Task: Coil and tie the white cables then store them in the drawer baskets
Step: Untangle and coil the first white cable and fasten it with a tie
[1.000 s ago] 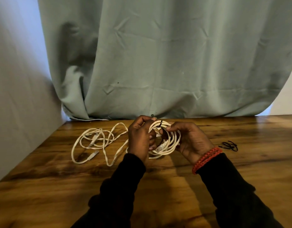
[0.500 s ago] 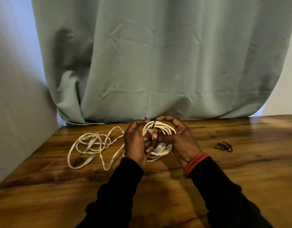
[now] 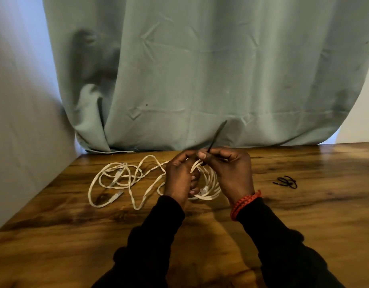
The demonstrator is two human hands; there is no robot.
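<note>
Two hands work above the wooden counter (image 3: pixel 304 215): the left hand (image 3: pixel 180 179) is closed around a coiled white cable (image 3: pixel 210 183), while the right hand (image 3: pixel 231 173) pinches a black tie (image 3: pixel 218 134) that sticks up from the coil. A second, loose white cable (image 3: pixel 117 181) lies on the counter to the left, and spare black ties (image 3: pixel 286 182) lie to the right.

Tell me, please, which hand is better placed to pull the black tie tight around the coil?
The right hand: its grip already pinches the black tie, while the left hand holds the coiled white cable.
</note>
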